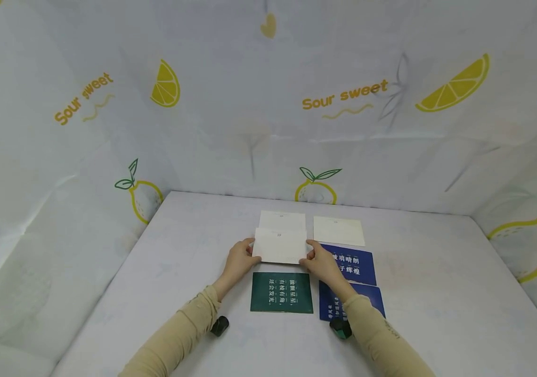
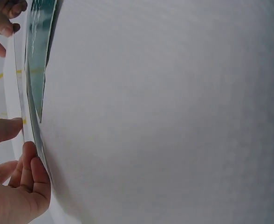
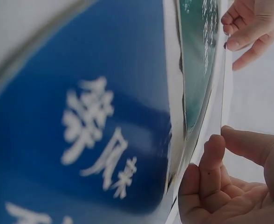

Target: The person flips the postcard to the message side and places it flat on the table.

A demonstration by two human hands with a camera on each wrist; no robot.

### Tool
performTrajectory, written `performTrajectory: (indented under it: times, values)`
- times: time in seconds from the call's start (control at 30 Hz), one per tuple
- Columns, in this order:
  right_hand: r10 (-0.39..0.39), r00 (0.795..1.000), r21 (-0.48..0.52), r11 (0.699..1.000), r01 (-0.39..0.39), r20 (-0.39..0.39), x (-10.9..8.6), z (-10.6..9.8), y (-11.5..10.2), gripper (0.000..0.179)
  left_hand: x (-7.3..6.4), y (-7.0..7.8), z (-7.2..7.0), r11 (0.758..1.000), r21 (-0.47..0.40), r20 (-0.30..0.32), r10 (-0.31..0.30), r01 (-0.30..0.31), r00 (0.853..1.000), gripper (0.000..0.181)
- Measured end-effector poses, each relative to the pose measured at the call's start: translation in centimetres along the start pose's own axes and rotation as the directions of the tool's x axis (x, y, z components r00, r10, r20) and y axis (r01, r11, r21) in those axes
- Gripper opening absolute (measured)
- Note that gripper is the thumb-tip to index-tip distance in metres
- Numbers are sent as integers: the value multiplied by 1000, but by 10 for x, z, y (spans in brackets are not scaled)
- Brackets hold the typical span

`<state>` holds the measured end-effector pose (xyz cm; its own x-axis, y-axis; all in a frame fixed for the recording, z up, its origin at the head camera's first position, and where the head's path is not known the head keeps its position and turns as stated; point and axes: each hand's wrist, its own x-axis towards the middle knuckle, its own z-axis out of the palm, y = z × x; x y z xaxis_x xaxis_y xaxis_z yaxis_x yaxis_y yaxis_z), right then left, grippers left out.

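Both hands hold one white card (image 1: 280,247) by its two short sides, in the middle of the table. My left hand (image 1: 240,257) pinches the left side between thumb and fingers; the left wrist view shows its thumb on one face and fingers on the other. The right side is pinched by my right hand (image 1: 321,263). Seen edge-on in the right wrist view, the card looks thin and is raised off the table. Behind it lies another white card (image 1: 282,218), partly covered. Nearer the body is a green card (image 1: 281,292) with white Chinese characters.
Another white card (image 1: 338,231) lies at the back right. Two blue cards with white characters, an upper one (image 1: 365,266) and a lower one (image 1: 373,297), lie by the right forearm, which partly hides them. The white table (image 1: 438,283) meets a lemon-printed backdrop (image 1: 231,157).
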<state>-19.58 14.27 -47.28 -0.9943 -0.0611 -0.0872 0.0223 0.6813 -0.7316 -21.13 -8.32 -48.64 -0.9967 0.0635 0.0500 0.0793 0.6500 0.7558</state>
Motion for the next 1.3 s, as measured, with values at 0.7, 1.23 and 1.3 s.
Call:
performTrajectory:
  times: [0.7, 1.23, 1.3]
  values:
    - [57, 989, -101, 994, -43, 137, 3, 0, -1, 63, 4, -4, 1, 983, 174, 97, 40, -57, 994, 52]
    - [58, 984, -177, 984, -28, 167, 8, -1, -8, 59, 4, 7, -4, 968, 249, 158, 1, -41, 987, 44]
    - [67, 983, -187, 982, -35, 169, 8, 0, -8, 59, 5, 7, -4, 966, 258, 166, -9, -35, 986, 43]
